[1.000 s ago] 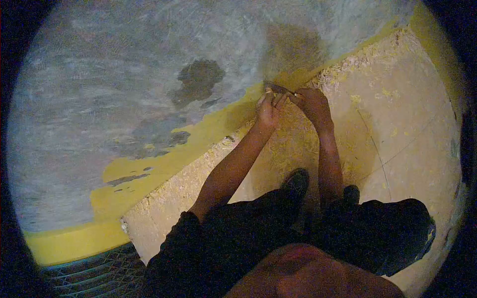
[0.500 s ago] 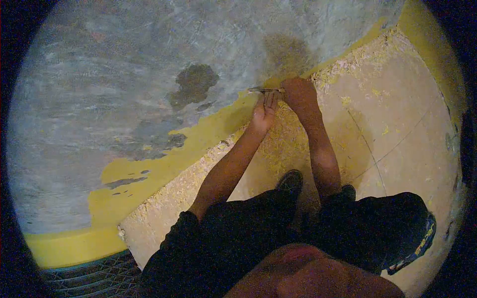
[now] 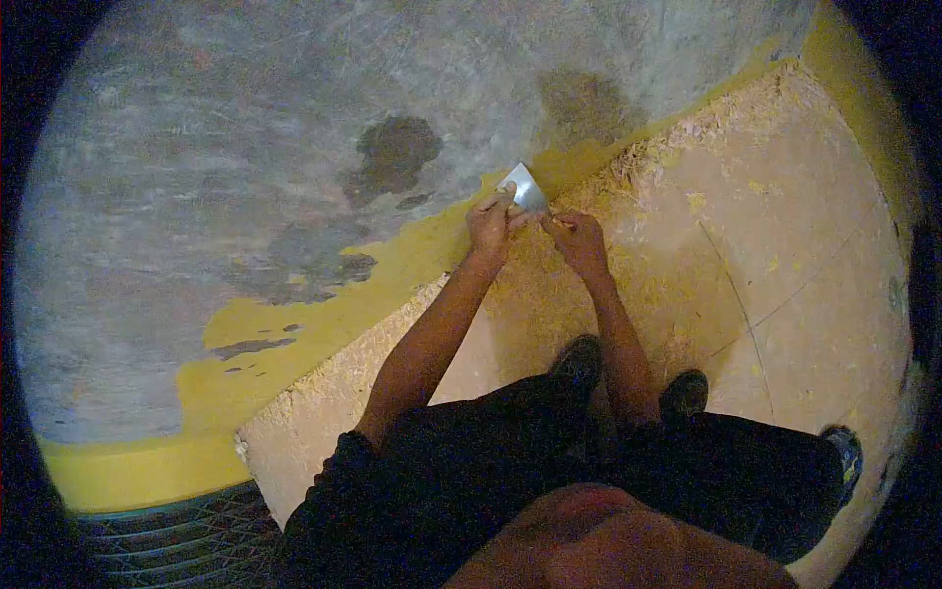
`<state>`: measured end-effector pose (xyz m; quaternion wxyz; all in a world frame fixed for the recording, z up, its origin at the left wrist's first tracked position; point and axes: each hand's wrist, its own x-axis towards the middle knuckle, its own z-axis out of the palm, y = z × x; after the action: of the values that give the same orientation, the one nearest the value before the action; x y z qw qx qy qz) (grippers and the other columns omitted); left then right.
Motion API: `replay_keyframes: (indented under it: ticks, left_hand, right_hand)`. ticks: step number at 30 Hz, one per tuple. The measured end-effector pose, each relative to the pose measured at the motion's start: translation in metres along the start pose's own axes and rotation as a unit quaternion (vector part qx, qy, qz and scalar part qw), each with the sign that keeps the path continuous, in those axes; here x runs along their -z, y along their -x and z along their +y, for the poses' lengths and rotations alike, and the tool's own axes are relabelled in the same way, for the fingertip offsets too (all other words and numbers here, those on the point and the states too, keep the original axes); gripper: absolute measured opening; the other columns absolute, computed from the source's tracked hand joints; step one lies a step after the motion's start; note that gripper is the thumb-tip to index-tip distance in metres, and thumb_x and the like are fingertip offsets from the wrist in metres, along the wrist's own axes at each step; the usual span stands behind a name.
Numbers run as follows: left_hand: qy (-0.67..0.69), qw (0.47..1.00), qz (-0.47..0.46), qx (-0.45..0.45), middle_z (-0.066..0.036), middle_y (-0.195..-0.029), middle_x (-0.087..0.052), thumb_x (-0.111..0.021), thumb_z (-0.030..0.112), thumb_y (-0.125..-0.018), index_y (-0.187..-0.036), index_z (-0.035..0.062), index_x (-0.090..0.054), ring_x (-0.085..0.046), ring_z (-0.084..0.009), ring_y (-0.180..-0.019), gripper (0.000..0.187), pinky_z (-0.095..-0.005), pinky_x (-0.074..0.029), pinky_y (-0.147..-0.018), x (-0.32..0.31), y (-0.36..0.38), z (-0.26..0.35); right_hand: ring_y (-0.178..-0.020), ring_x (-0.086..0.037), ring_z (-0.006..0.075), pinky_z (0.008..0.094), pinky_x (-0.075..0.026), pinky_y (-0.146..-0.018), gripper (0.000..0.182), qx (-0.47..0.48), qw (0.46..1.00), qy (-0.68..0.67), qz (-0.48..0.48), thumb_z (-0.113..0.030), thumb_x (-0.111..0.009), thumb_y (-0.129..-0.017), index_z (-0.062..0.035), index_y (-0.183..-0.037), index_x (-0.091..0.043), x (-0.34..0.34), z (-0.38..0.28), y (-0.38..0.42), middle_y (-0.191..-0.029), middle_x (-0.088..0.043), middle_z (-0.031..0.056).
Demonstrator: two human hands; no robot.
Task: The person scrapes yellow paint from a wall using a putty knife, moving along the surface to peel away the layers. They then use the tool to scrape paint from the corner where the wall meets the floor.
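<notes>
A putty knife with a shiny, flared metal blade (image 3: 527,188) is held between my two hands, its flat face turned up to me. My left hand (image 3: 489,228) is closed at the blade's left side, with the thumb against the metal. At the narrow end, my right hand (image 3: 582,243) has its fingers closed round the handle, which they mostly hide. Both hands are above the edge where a beige floor strewn with yellow flakes (image 3: 549,294) meets a yellow-painted strip (image 3: 402,260).
Beyond the strip spreads a worn grey surface (image 3: 226,167) with a dark patch (image 3: 397,152). Crumbled flakes line the floor's edge (image 3: 677,147). My dark shoes (image 3: 579,358) stand on the floor. At lower left are a yellow ledge (image 3: 137,476) and a dark grating (image 3: 177,540).
The putty knife has turned from edge-on to showing its blade face. My right hand has come down and back toward me. My left fingers, stretched out before, now close on the blade.
</notes>
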<state>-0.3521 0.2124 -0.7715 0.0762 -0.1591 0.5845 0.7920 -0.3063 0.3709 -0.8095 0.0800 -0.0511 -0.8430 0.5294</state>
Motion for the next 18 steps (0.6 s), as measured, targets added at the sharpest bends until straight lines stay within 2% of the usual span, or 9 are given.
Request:
replay_keyframes:
  ticks: [1, 3, 4, 6, 10, 13, 14, 16, 18]
  left_hand:
    - [0.050, 0.998, -0.023, 0.015, -0.005, -0.074, -0.056, -0.068, 0.023, -0.089, -0.083, 0.0031, -0.058, -0.059, -0.0163, -0.067, 0.023, -0.0303, -0.057, -0.063, -0.001, -0.003, -0.004]
    - [0.088, 0.996, -0.016, 0.018, -0.005, -0.080, -0.058, -0.067, 0.023, -0.089, -0.086, 0.0035, -0.059, -0.061, -0.0172, -0.070, 0.021, -0.0312, -0.058, -0.065, -0.006, -0.002, -0.009]
    - [0.123, 0.992, -0.006, 0.019, -0.005, -0.085, -0.059, -0.066, 0.023, -0.090, -0.089, 0.0039, -0.059, -0.062, -0.0182, -0.073, 0.020, -0.0322, -0.058, -0.067, -0.010, -0.001, -0.009]
    - [0.142, 0.989, -0.015, 0.024, -0.005, -0.089, -0.060, -0.064, 0.022, -0.092, -0.092, 0.0044, -0.059, -0.063, -0.0203, -0.078, 0.019, -0.0349, -0.058, -0.073, -0.012, -0.005, -0.013]
    - [0.180, 0.980, -0.072, 0.049, -0.010, -0.104, -0.059, -0.059, 0.020, -0.095, -0.105, 0.0040, -0.054, -0.063, -0.0282, -0.097, 0.020, -0.0426, -0.055, -0.090, -0.003, -0.021, -0.026]
    - [0.283, 0.952, -0.091, 0.072, -0.014, -0.114, -0.056, -0.056, 0.020, -0.095, -0.116, 0.0025, -0.047, -0.058, -0.0310, -0.110, 0.028, -0.0441, -0.050, -0.099, 0.003, -0.032, -0.042]
    - [0.284, 0.952, -0.092, 0.073, -0.014, -0.114, -0.056, -0.056, 0.020, -0.095, -0.116, 0.0025, -0.047, -0.058, -0.0310, -0.110, 0.028, -0.0441, -0.050, -0.099, 0.006, -0.033, -0.044]
    - [0.344, 0.918, -0.177, 0.080, -0.016, -0.122, -0.053, -0.058, 0.019, -0.094, -0.123, 0.0026, -0.043, -0.054, -0.0299, -0.118, 0.036, -0.0432, -0.049, -0.101, 0.006, -0.035, -0.046]
    - [0.370, 0.914, -0.145, 0.082, -0.015, -0.124, -0.053, -0.056, 0.021, -0.096, -0.124, 0.0040, -0.044, -0.054, -0.0296, -0.117, 0.035, -0.0426, -0.050, -0.100, -0.004, -0.035, -0.046]
  right_hand:
    - [-0.059, -0.061, 0.0271, 0.0378, -0.048, -0.059, 0.049, 0.000, 1.000, 0.003, 0.000, -0.046, -0.068, -0.081, 0.0029, -0.087, -0.070, 0.006, -0.001, -0.005, -0.067, -0.066, 0.0154]
    - [-0.063, -0.063, 0.0271, 0.0377, -0.049, -0.063, 0.048, 0.006, 0.996, -0.025, -0.085, -0.044, -0.069, -0.080, 0.0024, -0.090, -0.070, 0.023, -0.004, -0.018, -0.071, -0.067, 0.0171]
    - [-0.063, -0.063, 0.0271, 0.0377, -0.049, -0.063, 0.048, 0.008, 0.996, -0.021, -0.085, -0.044, -0.069, -0.080, 0.0024, -0.090, -0.070, 0.029, -0.006, -0.023, -0.071, -0.067, 0.0171]
    - [-0.070, -0.066, 0.0276, 0.0372, -0.050, -0.067, 0.044, 0.127, 0.990, 0.021, -0.062, -0.042, -0.069, -0.081, 0.0006, -0.092, -0.071, 0.037, -0.008, -0.030, -0.077, -0.068, 0.0183]
    - [-0.076, -0.066, 0.0311, 0.0389, -0.050, -0.071, 0.042, 0.129, 0.988, 0.055, -0.062, -0.042, -0.069, -0.081, -0.0013, -0.091, -0.072, 0.043, -0.012, -0.039, -0.082, -0.068, 0.0188]
    - [-0.077, -0.066, 0.0339, 0.0404, -0.051, -0.071, 0.043, 0.138, 0.982, 0.118, -0.046, -0.044, -0.067, -0.081, -0.0022, -0.087, -0.072, 0.061, -0.040, -0.049, -0.083, -0.069, 0.0174]
    - [-0.076, -0.066, 0.0350, 0.0412, -0.052, -0.071, 0.044, 0.159, 0.967, 0.191, -0.055, -0.047, -0.067, -0.080, -0.0029, -0.085, -0.072, 0.065, -0.047, -0.055, -0.083, -0.069, 0.0183]
    - [-0.076, -0.065, 0.0360, 0.0419, -0.052, -0.071, 0.046, 0.180, 0.944, 0.268, -0.063, -0.049, -0.066, -0.079, -0.0037, -0.083, -0.072, 0.071, -0.063, -0.066, -0.083, -0.068, 0.0191]
    - [-0.077, -0.065, 0.0349, 0.0432, -0.052, -0.070, 0.038, 0.195, 0.910, 0.362, -0.061, -0.042, -0.064, -0.081, -0.0046, -0.080, -0.070, 0.071, -0.080, -0.075, -0.082, -0.068, 0.0183]
